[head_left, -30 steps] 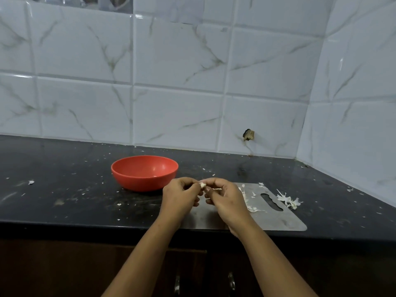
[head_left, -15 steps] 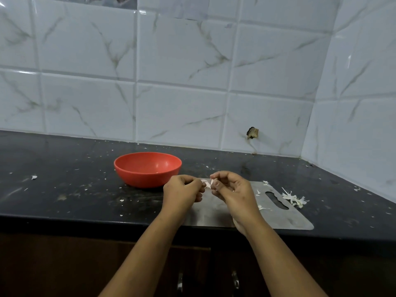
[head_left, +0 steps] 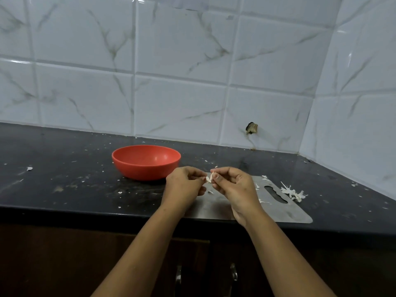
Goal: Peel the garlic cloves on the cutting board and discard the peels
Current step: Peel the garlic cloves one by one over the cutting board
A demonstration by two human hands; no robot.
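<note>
Both hands meet just above the near-left part of the steel cutting board. The left hand and the right hand each pinch the small white garlic clove between curled fingertips. A heap of peels lies at the board's far-right edge, beside its handle slot. A red bowl stands just left of the board on the black countertop, which is flecked with white scraps. Behind rises a marbled white tile wall with a chipped hole. Dark cabinet doors with metal handles are below.

Bowl left of cutting board
</note>
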